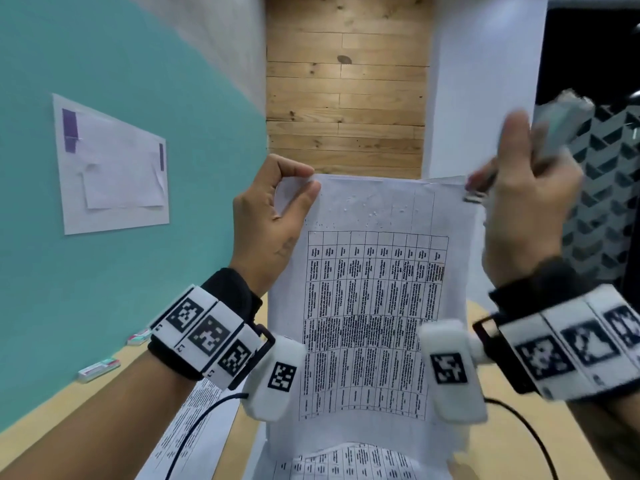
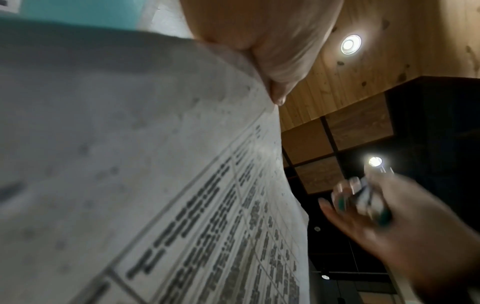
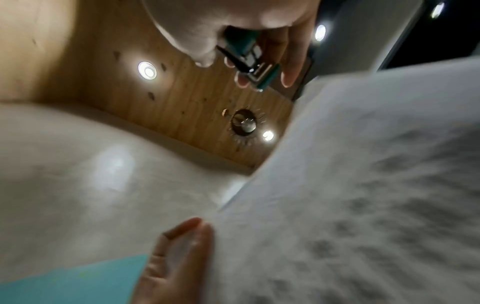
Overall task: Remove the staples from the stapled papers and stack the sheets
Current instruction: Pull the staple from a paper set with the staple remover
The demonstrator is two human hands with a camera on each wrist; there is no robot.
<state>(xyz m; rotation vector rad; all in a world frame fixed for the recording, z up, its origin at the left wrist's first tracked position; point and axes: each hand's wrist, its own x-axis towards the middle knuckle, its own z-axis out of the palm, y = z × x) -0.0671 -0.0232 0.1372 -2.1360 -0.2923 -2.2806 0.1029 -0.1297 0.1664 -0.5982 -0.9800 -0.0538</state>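
Note:
A set of printed sheets [image 1: 374, 306] with a dense table hangs upright in front of me. My left hand [image 1: 277, 216] pinches its top left corner between thumb and forefinger; the same paper [image 2: 155, 185] fills the left wrist view. My right hand [image 1: 519, 202], blurred, grips a small teal and metal staple remover [image 1: 475, 195] whose metal tip sits at the sheets' top right corner. In the right wrist view the staple remover [image 3: 249, 61] is held between thumb and fingers above the paper [image 3: 363, 185]. No staple can be made out.
More printed sheets [image 1: 194, 420] lie on the tan table [image 1: 86, 410] below. Two small staplers or boxes [image 1: 98, 368] sit along the teal wall. A white paper [image 1: 110, 168] is taped to that wall. Cables run from both wrists.

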